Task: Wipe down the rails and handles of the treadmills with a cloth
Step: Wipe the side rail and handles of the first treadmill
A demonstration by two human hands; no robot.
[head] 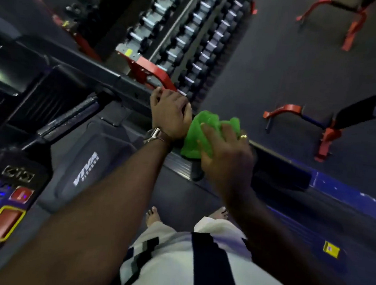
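Observation:
I stand on a treadmill and look down to its right side. A dark side rail (128,88) runs from the console toward my hands. My left hand (170,115), with a watch on the wrist, is closed around the rail's end. Right beside it, my right hand (224,154) presses a crumpled bright green cloth (203,130) onto the rail, fingers spread over the cloth. The stretch of rail beneath both hands is hidden.
The treadmill console (9,198) with red buttons is at the lower left, its motor cover (86,168) below the rail. A dumbbell rack (190,41) stands beyond the rail. Red-framed benches (318,128) sit on the dark floor to the right.

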